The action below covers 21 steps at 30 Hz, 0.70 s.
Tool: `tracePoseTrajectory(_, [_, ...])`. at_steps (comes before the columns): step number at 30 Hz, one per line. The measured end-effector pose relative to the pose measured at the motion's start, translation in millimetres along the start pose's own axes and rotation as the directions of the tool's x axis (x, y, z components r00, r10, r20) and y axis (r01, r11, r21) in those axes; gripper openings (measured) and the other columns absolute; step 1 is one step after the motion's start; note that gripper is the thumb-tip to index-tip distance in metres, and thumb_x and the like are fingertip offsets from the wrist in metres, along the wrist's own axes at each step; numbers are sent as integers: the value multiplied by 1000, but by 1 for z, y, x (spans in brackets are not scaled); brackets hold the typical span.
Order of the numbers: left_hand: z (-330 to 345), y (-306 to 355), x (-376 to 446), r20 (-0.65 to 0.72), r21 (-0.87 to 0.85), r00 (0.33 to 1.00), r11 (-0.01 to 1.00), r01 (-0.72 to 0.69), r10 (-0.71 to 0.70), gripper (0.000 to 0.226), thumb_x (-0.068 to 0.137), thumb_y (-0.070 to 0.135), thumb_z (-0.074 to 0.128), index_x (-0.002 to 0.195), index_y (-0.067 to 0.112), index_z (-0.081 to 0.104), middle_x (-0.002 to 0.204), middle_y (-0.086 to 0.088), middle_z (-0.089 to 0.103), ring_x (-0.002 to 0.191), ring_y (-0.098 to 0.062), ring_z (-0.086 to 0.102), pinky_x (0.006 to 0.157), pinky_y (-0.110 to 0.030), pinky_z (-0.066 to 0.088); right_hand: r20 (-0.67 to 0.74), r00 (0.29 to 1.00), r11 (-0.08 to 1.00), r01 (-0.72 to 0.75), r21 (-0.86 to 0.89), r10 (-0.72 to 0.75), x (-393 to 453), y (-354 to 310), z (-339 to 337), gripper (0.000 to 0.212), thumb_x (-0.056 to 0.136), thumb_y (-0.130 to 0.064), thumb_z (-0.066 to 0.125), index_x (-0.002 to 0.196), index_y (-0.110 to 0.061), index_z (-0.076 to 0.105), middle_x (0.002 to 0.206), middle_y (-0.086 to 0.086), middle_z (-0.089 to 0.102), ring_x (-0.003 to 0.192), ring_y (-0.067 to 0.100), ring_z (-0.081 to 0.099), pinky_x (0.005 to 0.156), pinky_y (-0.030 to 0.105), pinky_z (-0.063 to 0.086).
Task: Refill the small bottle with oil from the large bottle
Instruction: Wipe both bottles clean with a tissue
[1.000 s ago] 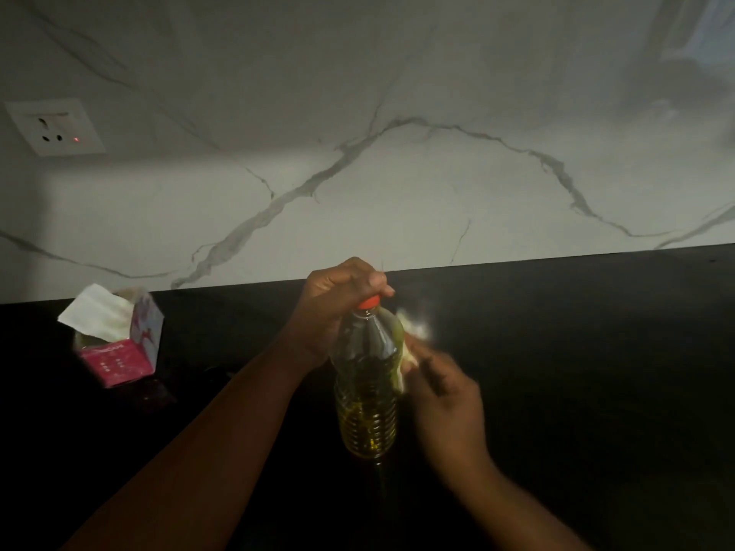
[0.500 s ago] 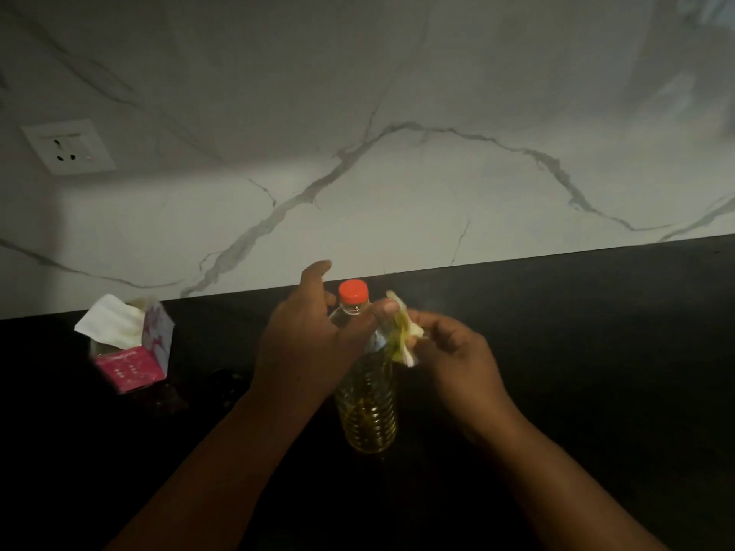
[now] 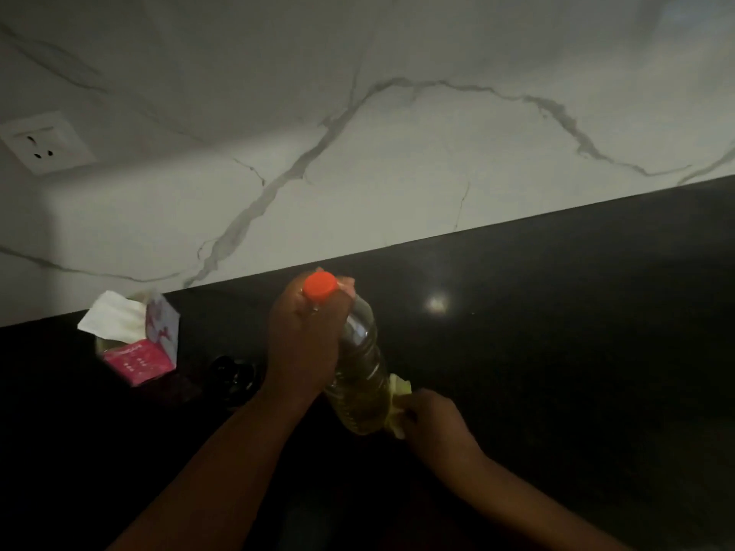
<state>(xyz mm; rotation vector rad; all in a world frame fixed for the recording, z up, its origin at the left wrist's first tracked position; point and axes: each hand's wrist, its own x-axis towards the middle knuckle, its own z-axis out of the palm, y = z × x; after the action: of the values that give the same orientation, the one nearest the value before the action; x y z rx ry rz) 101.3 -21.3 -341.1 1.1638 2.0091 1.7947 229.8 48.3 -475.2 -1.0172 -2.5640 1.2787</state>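
Left hand (image 3: pixel 306 344) wrapped round the neck and shoulder of the bottle (image 3: pixel 364 375), just under the orange cap (image 3: pixel 319 286). Bottle tilted, cap end toward 11 o'clock, yellow oil in the lower half. Right hand (image 3: pixel 433 419) pinches a yellowish tissue (image 3: pixel 397 403) against the bottle's base, at 4 o'clock from the cap. All over a black counter (image 3: pixel 557 332). Tissue box (image 3: pixel 139 344) at 9 o'clock, wall socket (image 3: pixel 43 143) at 10.

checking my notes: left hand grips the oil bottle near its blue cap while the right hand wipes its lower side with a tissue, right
Not quite: the cap is orange, not blue, as the head view shows. The left hand does grip the oil bottle near it, while the right hand holds a tissue against its lower side.
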Motion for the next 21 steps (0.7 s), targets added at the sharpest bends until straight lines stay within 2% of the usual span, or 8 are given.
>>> tracePoseTrajectory(2, [-5, -9, 11, 193, -116, 969, 984, -133, 153, 16, 79, 20, 58, 82, 9, 69, 88, 6, 73, 92, -2, 67, 90, -20, 50, -6, 995, 993, -98, 65, 99, 8, -4, -11, 16, 91, -17, 59, 102, -21, 69, 104, 0, 68, 92, 9, 66, 85, 27, 55])
tracePoseTrajectory(5, [-9, -15, 30, 371, -168, 889, 961, -221, 269, 17, 75, 27, 58, 68, 16, 69, 97, 8, 73, 115, -26, 60, 113, -31, 35, -172, 974, 930, -77, 359, 147, 7, -26, -44, 15, 87, -8, 63, 92, -19, 72, 91, 5, 73, 78, 12, 68, 75, 26, 58])
tracePoseTrajectory(8, [2, -32, 35, 428, -93, 890, 987, -128, 156, 9, 69, 36, 67, 69, 29, 73, 98, -1, 71, 111, -26, 62, 100, -42, 48, -358, 931, 818, 148, 556, 75, 1, -58, -84, 22, 87, 0, 61, 97, -17, 72, 88, 3, 73, 73, 8, 67, 60, 14, 53])
tracePoseTrajectory(10, [11, -41, 40, 363, -23, 918, 986, -163, 160, 13, 69, 39, 66, 77, 29, 68, 97, -4, 69, 102, -21, 66, 88, -45, 54, -394, 917, 771, 207, 603, 62, 3, -73, -99, 23, 89, -1, 59, 100, -17, 71, 86, -7, 70, 70, 0, 65, 59, 12, 53])
tracePoseTrajectory(13, [24, -40, 57, 189, -127, 954, 969, -212, 234, 18, 68, 36, 59, 74, 20, 64, 93, 0, 68, 106, -9, 64, 92, -29, 50, -395, 893, 625, 184, 759, 216, 11, -78, -95, 23, 89, 1, 56, 105, -8, 70, 93, 5, 72, 85, 17, 69, 71, 24, 58])
tracePoseTrajectory(15, [33, -34, 66, 188, -139, 950, 965, -224, 248, 22, 68, 36, 57, 74, 15, 63, 94, -4, 67, 108, -4, 62, 89, -19, 49, -382, 867, 547, 159, 822, 321, 19, -80, -88, 24, 91, 1, 53, 106, -9, 69, 99, 9, 71, 90, 21, 69, 74, 29, 58])
tracePoseTrajectory(19, [41, -23, 83, 210, -84, 952, 974, -211, 225, 24, 66, 40, 52, 69, 19, 62, 92, 4, 67, 106, -10, 64, 82, -20, 51, -296, 903, 538, 88, 839, 313, 27, -81, -94, 28, 92, 0, 48, 84, -19, 68, 82, 3, 68, 72, 14, 61, 60, 23, 51])
tracePoseTrajectory(21, [37, -12, 98, 261, -19, 946, 981, -195, 193, 20, 65, 42, 53, 67, 25, 61, 87, 8, 66, 98, -10, 66, 79, -21, 52, -293, 919, 575, 93, 813, 265, 25, -80, -103, 25, 92, -1, 50, 89, -17, 69, 82, -4, 66, 68, 8, 60, 52, 16, 50])
